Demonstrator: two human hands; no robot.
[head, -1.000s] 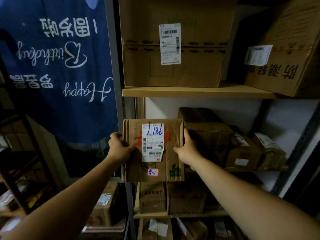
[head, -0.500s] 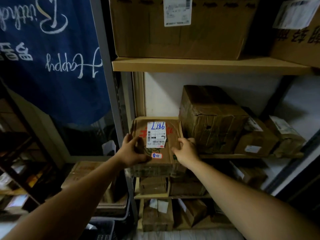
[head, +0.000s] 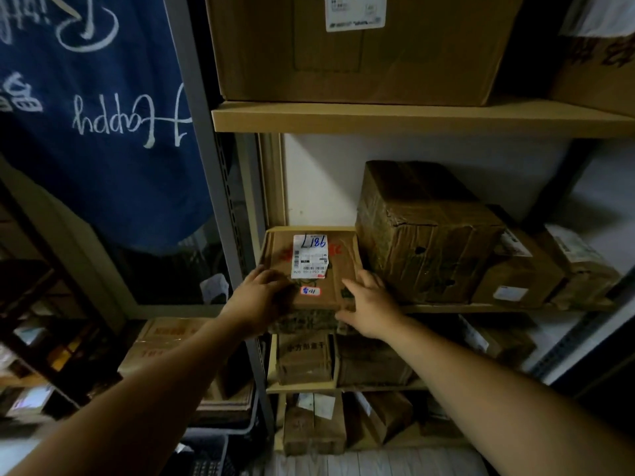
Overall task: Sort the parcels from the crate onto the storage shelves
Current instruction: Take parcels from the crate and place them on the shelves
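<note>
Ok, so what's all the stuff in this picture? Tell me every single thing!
labelled parcel: one, brown, flat at the left end of the middle shelf
taped box: one, brown, middle shelf, right beside the parcel
small boxes: two, brown, right end of the middle shelf
big boxes: two, brown, on the top shelf
lower boxes: several, brown, on the shelves underneath
banner: one, blue with white writing, hanging on the left
crate: one, dark, low down, left of the shelves
left hand: one, rests on the parcel's near left corner
right hand: one, rests on the parcel's near right corner
</note>
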